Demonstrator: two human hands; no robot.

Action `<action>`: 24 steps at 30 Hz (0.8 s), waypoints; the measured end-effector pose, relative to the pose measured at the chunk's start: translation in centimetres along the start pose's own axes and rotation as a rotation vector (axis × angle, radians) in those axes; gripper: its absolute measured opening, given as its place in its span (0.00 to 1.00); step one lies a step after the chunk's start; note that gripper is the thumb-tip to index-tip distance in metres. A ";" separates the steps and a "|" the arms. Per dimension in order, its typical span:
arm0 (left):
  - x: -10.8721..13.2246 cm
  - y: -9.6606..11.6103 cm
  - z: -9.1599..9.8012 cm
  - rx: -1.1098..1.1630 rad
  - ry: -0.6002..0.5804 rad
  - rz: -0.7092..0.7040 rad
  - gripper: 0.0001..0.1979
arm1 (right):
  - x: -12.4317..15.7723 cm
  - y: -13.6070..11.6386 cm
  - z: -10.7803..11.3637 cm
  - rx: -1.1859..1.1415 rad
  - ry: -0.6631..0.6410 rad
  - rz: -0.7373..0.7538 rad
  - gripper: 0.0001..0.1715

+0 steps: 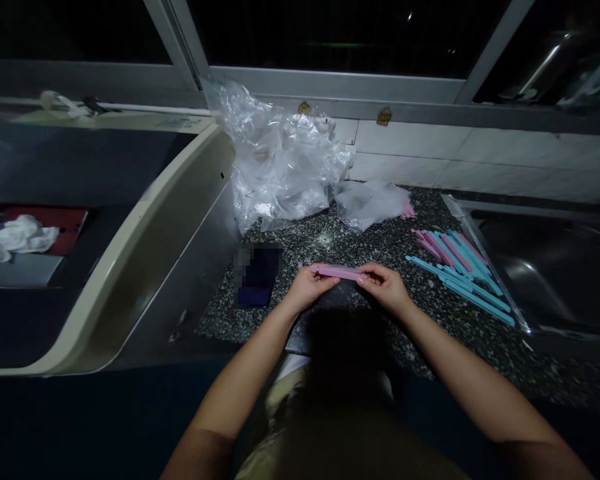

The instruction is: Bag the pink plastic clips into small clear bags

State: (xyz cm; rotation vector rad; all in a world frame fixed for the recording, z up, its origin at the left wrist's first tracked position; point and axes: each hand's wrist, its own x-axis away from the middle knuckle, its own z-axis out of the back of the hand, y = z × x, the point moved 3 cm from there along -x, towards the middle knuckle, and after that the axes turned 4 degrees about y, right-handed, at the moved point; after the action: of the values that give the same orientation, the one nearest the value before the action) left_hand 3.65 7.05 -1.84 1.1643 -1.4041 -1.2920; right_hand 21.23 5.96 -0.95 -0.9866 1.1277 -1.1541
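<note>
A pink stick-like plastic strip (339, 271) is held level between both hands above the speckled granite counter (330, 243). My left hand (306, 288) pinches its left end, fingers closed. At the other end my right hand (386, 285) pinches it too. To the right of my hands lies a loose pile of several pink and blue strips (457, 263) on the counter.
Crumpled clear plastic bags (280, 160) sit at the back of the counter, a smaller one (373, 203) beside them. A dark flat object (257, 273) lies left of my hands. A steel sink (545, 267) is at right, a large appliance (130, 247) at left.
</note>
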 end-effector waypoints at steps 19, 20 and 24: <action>0.6 1.9 2.7 -0.836 0.410 -0.197 0.15 | 0.0 -0.3 0.5 0.050 0.180 0.014 0.17; 0.6 1.8 2.6 -0.768 0.384 -0.244 0.15 | 0.1 -0.3 0.5 0.052 0.186 0.012 0.17; 0.2 1.3 1.6 -0.440 0.206 -0.286 0.10 | 0.1 -0.2 0.5 0.064 0.192 0.025 0.17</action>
State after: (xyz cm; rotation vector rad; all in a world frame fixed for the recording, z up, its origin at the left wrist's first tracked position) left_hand 1.92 7.16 -0.68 1.1748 -0.7695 -1.5339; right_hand 21.72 5.86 -0.63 -0.8234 1.2433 -1.2776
